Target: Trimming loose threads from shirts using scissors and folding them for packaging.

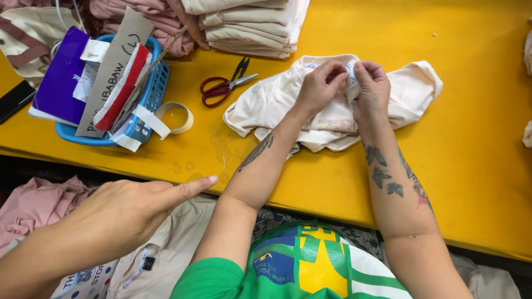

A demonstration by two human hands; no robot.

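Cream garment (pixel 288 105) lies crosswise on the yellow table (pixel 471 166), both hands meeting at its far edge, left hand (pixel 318 88) and right hand (pixel 372 91) pinching its small label (pixel 350 72).

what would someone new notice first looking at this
The bright yellow table fills the view, and at its middle the left hand and right hand pinch a small white label on a cream fabric garment. To the left lie red-handled scissors and a blue plastic basket stuffed with cards and papers. Another person's hand reaches in from the lower left, a finger pointing right.
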